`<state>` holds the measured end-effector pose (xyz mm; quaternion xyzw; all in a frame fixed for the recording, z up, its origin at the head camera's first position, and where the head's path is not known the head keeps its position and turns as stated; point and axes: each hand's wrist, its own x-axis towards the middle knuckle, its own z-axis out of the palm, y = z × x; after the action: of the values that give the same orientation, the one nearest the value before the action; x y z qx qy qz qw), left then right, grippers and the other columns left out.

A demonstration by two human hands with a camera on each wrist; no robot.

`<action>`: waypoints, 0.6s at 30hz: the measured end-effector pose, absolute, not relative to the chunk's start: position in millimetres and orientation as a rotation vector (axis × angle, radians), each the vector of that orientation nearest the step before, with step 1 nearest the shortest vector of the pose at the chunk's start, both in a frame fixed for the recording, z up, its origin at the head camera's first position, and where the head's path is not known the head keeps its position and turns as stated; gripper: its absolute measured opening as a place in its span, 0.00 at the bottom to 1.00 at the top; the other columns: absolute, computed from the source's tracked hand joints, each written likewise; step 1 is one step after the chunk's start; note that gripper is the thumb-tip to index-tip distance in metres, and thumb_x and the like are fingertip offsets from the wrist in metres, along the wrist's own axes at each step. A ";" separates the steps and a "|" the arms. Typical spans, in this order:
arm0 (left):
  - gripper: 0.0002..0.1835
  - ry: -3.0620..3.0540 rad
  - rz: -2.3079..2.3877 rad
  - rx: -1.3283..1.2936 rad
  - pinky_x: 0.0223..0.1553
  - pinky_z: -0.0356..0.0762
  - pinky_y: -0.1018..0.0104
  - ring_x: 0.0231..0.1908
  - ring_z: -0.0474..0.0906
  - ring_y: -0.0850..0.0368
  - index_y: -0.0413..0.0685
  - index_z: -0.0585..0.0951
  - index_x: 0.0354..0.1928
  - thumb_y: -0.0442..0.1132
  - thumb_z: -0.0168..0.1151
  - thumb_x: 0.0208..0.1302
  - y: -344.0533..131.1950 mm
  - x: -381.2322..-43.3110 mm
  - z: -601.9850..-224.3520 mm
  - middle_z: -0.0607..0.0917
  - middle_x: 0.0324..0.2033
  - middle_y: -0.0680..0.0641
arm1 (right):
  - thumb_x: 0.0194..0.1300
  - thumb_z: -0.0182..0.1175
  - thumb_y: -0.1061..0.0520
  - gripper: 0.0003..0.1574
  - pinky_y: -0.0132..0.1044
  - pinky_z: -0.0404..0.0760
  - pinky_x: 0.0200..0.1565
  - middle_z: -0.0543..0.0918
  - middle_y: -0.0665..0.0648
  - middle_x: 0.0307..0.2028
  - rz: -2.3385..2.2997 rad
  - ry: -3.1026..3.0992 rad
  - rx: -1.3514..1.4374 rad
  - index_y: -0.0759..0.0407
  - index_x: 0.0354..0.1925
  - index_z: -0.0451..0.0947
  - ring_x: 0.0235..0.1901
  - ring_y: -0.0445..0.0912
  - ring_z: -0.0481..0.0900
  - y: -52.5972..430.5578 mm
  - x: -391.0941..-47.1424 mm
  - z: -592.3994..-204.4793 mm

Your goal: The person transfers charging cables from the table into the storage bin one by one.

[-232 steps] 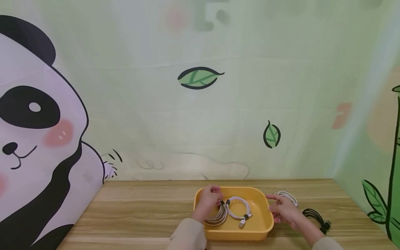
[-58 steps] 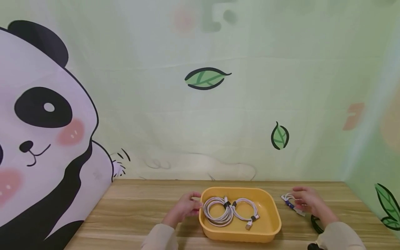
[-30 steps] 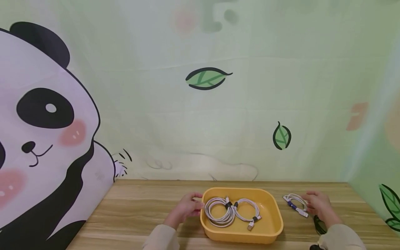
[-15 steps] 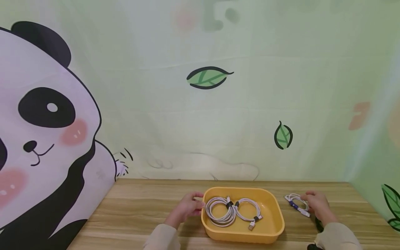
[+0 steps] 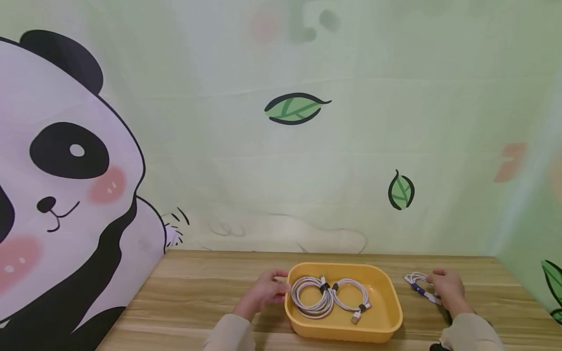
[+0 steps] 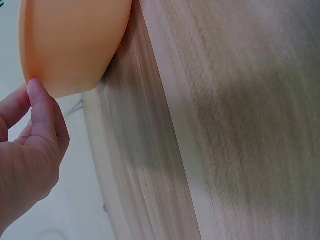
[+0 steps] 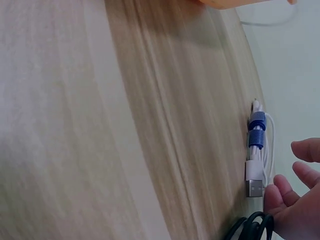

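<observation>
A yellow plastic tub [image 5: 382, 336] stands on the wooden table and holds two coiled cables. The larger is a thick pale cable [image 5: 303, 310] with a black tie; beside it lies a thinner white USB cable [image 5: 366, 294]. My left hand [image 5: 266, 288] pinches the tub's left rim between thumb and fingers, as the left wrist view shows. My right hand [image 5: 448, 287] is at the right end of another white USB cable [image 5: 414, 279], bundled with blue straps [image 7: 257, 131]. In the right wrist view its thumb and fingers are apart beside that cable.
A black cable [image 7: 250, 227] lies near the right hand, mostly hidden under the wrist in the head view. Behind the wooden table [image 5: 210, 292] hangs a pale green backdrop [image 5: 210, 161] printed with a panda and leaves.
Since the oldest frame, my left hand has gone from inside the tub to its left rim. My right hand has left the tub's right side for the blue-strapped cable, and its fingers have shifted slightly there.
</observation>
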<state>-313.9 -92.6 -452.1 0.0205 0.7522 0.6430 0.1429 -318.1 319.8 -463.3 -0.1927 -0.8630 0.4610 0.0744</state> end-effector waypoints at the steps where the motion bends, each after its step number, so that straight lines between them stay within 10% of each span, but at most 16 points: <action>1: 0.19 2.168 1.855 0.059 0.25 0.76 0.73 0.25 0.72 0.61 0.33 0.66 0.52 0.27 0.54 0.57 -92.7 -314.3 -452.6 0.75 0.31 0.45 | 0.53 0.52 0.61 0.29 0.32 0.67 0.29 0.68 0.76 0.47 1.364 -2.597 -0.581 0.76 0.51 0.63 0.40 0.60 0.70 319.6 -318.3 -463.1; 9: 0.19 2.178 1.835 0.025 0.27 0.77 0.71 0.26 0.72 0.60 0.34 0.67 0.52 0.27 0.55 0.56 -91.5 -313.9 -451.2 0.75 0.32 0.44 | 0.55 0.51 0.60 0.27 0.50 0.68 0.42 0.66 0.76 0.49 1.222 -2.721 -0.549 0.74 0.52 0.62 0.45 0.64 0.65 320.7 -316.6 -463.5; 18: 0.19 2.177 1.829 0.021 0.26 0.76 0.71 0.25 0.72 0.60 0.34 0.67 0.51 0.27 0.54 0.57 -91.3 -313.5 -449.4 0.76 0.32 0.44 | 0.48 0.52 0.60 0.27 0.46 0.69 0.37 0.70 0.75 0.45 1.034 -2.779 -0.456 0.74 0.47 0.66 0.40 0.63 0.69 332.4 -325.7 -478.6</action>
<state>-313.5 -91.3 -449.4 0.0072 0.7571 0.6362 0.1484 -325.7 332.4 -478.6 -0.1515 -0.9241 0.3437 0.0707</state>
